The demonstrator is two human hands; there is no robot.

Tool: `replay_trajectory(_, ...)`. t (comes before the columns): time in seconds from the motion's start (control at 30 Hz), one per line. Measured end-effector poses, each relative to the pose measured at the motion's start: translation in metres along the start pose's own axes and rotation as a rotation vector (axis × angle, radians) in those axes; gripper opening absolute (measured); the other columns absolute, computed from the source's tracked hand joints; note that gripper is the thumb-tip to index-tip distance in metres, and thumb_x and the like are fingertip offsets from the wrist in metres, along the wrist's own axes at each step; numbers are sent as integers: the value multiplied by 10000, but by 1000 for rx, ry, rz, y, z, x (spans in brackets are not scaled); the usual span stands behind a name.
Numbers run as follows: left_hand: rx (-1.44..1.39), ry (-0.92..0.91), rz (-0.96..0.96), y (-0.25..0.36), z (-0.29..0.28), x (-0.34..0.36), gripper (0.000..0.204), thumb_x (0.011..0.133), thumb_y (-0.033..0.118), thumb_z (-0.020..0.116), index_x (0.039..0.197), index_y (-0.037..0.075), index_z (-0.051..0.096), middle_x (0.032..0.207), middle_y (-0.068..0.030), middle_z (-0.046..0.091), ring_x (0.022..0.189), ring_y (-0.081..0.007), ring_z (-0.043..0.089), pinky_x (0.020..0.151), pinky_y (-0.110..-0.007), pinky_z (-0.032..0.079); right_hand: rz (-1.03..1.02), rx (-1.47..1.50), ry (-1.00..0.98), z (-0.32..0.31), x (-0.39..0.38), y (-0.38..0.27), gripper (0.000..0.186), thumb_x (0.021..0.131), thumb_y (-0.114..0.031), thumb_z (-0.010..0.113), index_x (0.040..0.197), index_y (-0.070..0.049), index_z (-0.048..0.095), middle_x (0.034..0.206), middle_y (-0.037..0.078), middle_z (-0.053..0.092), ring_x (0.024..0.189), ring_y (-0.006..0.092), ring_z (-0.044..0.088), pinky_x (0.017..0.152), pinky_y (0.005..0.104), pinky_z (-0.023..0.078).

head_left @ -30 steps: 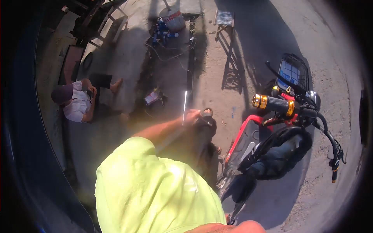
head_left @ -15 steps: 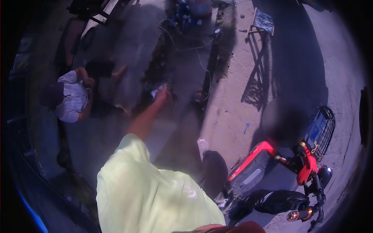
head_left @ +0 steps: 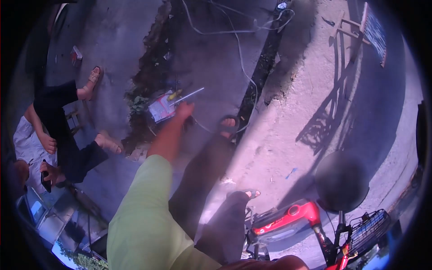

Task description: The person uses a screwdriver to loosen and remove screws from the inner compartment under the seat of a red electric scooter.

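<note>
My left hand (head_left: 183,109) is stretched down toward the ground, fingers closed on a thin white rod (head_left: 195,92). Just beyond it lie a white-and-pink packet (head_left: 160,109) and a yellow object (head_left: 173,95), partly overlapped by the rod. My sandaled foot (head_left: 228,126) stands to the hand's right, beside a looped pale cord (head_left: 243,63). My right hand is out of view; only part of the arm shows at the lower edge.
Another person (head_left: 58,119) sits at left in sandals, holding a dark phone (head_left: 45,175). A red bike (head_left: 283,216) with a wire basket (head_left: 369,227) stands lower right. A folding stool (head_left: 373,33) is upper right. A narrow dirt strip (head_left: 148,67) crosses the ground.
My view has swung down and closer to the ground. My left hand has reached forward from beside my leg to the packet. The seated person and bike appear lower in the picture.
</note>
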State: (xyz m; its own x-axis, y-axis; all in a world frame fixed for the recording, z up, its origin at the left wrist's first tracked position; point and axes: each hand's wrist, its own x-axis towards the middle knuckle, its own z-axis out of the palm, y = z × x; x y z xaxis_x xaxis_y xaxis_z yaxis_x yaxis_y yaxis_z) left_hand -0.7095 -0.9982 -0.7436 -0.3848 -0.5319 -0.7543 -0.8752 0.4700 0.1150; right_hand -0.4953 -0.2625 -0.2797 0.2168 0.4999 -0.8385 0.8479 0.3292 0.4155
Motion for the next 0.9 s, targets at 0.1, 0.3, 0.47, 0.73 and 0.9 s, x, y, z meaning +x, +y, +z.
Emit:
replay_trajectory(0.1, 34, 72, 19, 25, -10, 13, 510, 944, 370, 715, 1345, 56, 696, 1396, -241, 677, 1314, -400, 656, 1083, -480, 538, 123, 23, 24, 12, -14, 4, 192, 1035, -229, 617, 990, -97, 749, 894, 81, 775, 788, 234, 761, 688, 377, 595)
replay_trajectory(0.3, 123, 243, -36, -94, -35, 76, 570, 958, 309, 694, 1486, 145, 555, 1505, -226, 574, 1345, -475, 597, 1096, -551, 516, 250, 40, -11, 14, -18, 18, 192, 1038, -224, 613, 966, -105, 745, 875, 70, 769, 769, 223, 757, 666, 369, 591)
replay_trajectory(0.47, -4, 121, -110, -109, -1, 109, 570, 952, 294, 684, 1481, 124, 558, 1444, -295, 611, 1299, -528, 610, 1100, -562, 508, 366, 147, 4, 17, -70, 76, 196, 1040, -220, 609, 946, -111, 742, 859, 60, 765, 752, 214, 753, 648, 364, 587)
replay_trajectory(0.73, 36, 145, -75, -165, 14, 184, 503, 869, 259, 749, 1283, -8, 648, 1189, -263, 757, 1146, -426, 735, 996, -487, 562, 463, 394, 9, 11, -121, 152, 163, 1029, -238, 657, 976, -112, 747, 863, 47, 767, 757, 207, 744, 688, 370, 591)
replay_trajectory(0.9, -326, -38, -36, -175, 51, 169, 503, 840, 257, 821, 1231, -28, 680, 1116, -196, 765, 1002, -373, 743, 940, -462, 569, 423, 15, -28, 2, -135, 138, 350, 1049, -302, 699, 1293, -63, 772, 1126, 88, 812, 991, 201, 756, 868, 362, 593)
